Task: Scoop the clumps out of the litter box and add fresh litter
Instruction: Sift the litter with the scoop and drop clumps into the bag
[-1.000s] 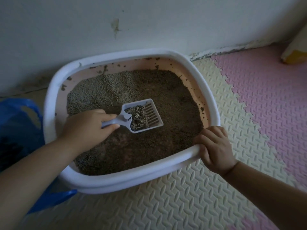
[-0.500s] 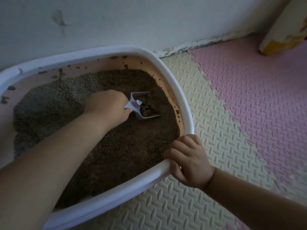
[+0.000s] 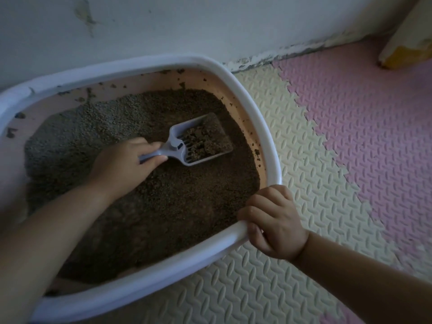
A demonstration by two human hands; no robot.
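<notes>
The litter box, white-rimmed with a pinkish inner wall, fills the left and middle, and its left end is cut off by the frame. Its far side sits close against the wall. Litter covers its floor, greyer at far left and darker brown to the right. Dark specks cling to the far inner wall.

The left hand reaches in over the near rim, fingers and thumb wrapped round the handle of a pale slotted scoop. Its blade points right and carries brown clumps, near the right inner wall.

The right hand grips the rim's near right corner, fingers curled over it.

Right of the box lie a cream foam mat and then a pink foam mat. A yellow-and-white object stands at the far right by the wall, partly cut off.
</notes>
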